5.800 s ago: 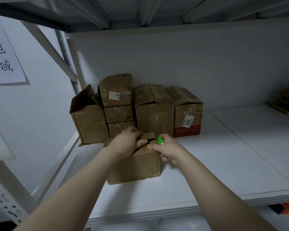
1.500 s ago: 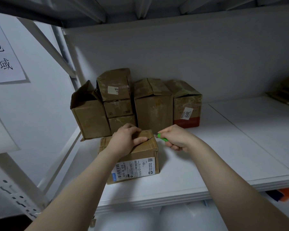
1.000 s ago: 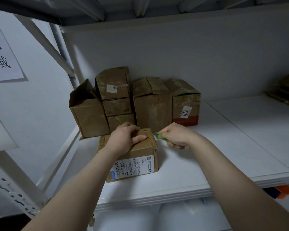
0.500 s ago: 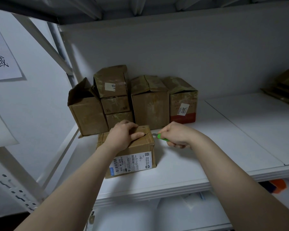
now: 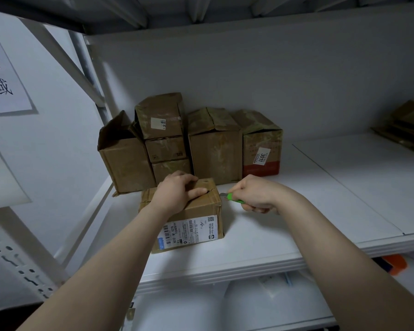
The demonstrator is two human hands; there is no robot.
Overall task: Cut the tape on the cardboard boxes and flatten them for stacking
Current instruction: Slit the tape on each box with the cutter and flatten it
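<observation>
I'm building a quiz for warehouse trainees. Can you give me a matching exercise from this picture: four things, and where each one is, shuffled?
Things:
1. green cutter
2. front box
3. open-topped box
4. flat cardboard pile

Places:
A. far right of the shelf
B. under the left hand
C. gripped by the right hand
D. left end of the back row

Pairs: 1-C, 2-B, 3-D, 4-A
</observation>
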